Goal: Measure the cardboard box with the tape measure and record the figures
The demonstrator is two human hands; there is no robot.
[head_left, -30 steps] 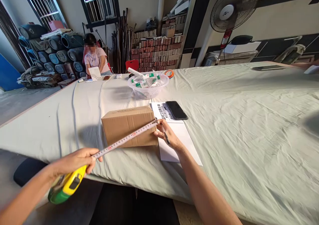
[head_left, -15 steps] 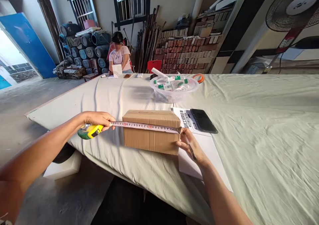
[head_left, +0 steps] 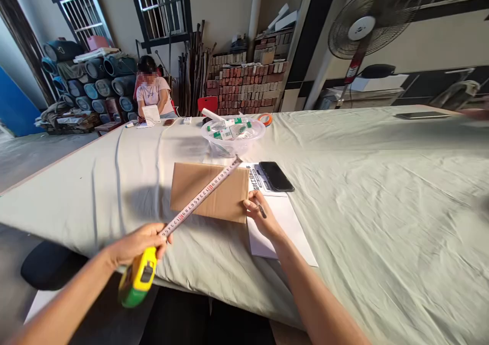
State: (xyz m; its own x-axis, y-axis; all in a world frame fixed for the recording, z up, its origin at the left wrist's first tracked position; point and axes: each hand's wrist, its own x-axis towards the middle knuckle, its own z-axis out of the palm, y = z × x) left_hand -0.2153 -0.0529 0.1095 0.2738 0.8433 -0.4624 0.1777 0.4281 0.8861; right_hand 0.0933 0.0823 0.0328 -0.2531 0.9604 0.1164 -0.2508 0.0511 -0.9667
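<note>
The person's left hand (head_left: pixel 134 244) is gripping a yellow-and-green tape measure (head_left: pixel 139 279) just off the near edge of the table (head_left: pixel 382 192), fingers closed on the case and thumb pinching the blade (head_left: pixel 200 196). The blade is running diagonally up and to the right across the top of the cardboard box (head_left: pixel 225 202), its tip reaching the box's far right corner. The box is lying on the pale cloth just in front of the person. The right hand (head_left: pixel 263 218) is resting against the box's near right corner, fingers curled around a pen (head_left: pixel 262 211), over a white sheet (head_left: pixel 290 228). Beyond it a black phone (head_left: pixel 275 176) is lying on a printed paper (head_left: pixel 255 177), near a clear bowl (head_left: pixel 219 141) of small bottles. Another person (head_left: pixel 153 93) is sitting at the table's far end.
</note>
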